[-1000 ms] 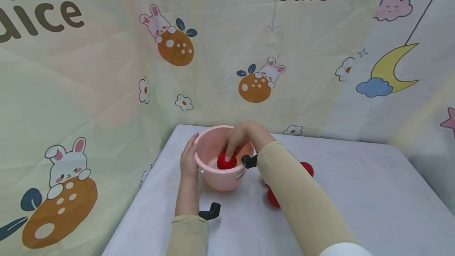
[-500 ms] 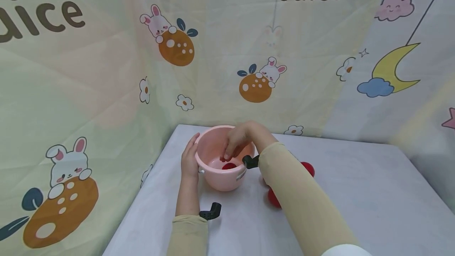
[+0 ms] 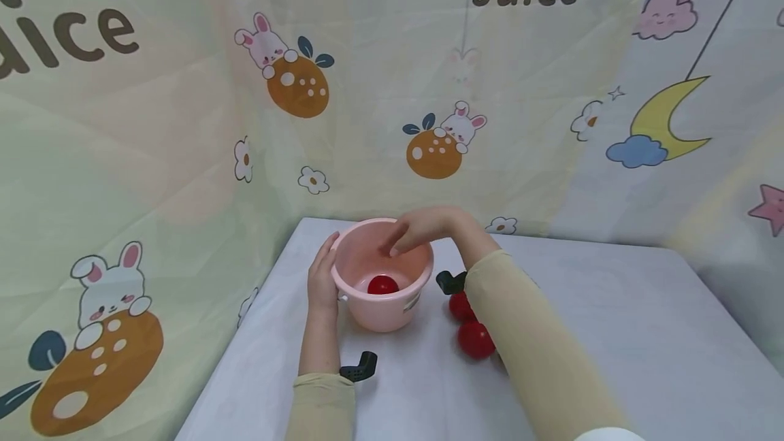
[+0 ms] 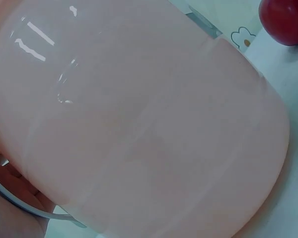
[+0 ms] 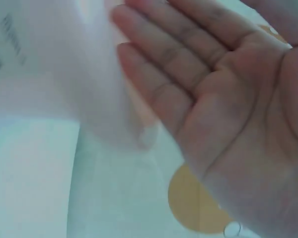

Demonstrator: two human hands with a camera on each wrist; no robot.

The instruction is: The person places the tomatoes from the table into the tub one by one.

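A pink bucket (image 3: pixel 381 312) stands near the back left of the white table, with a glossy red round thing (image 3: pixel 382 285) on its floor; whether it is a ball or a fruit I cannot tell. My left hand (image 3: pixel 321 281) rests along the bucket's outer left side, fingers extended up toward the rim. In the left wrist view the bucket wall (image 4: pixel 154 119) covers most of that hand. My right hand (image 3: pixel 429 224) is over the bucket's far right rim, fingertips inside and well above the red thing. The right wrist view shows its palm (image 5: pixel 238 114) bare and fingers straight.
Two more red round things (image 3: pixel 476 339) (image 3: pixel 461 306) lie on the table (image 3: pixel 612 332) right of the bucket, partly behind my right sleeve (image 3: pixel 539 352). A thin handle (image 4: pixel 35 210) hangs at the bucket's side. Printed cloth (image 3: pixel 367 87) walls the back and left.
My right hand has let go of the red round thing inside the bucket and risen up and right toward the rim. My left hand has stayed at the bucket's side.
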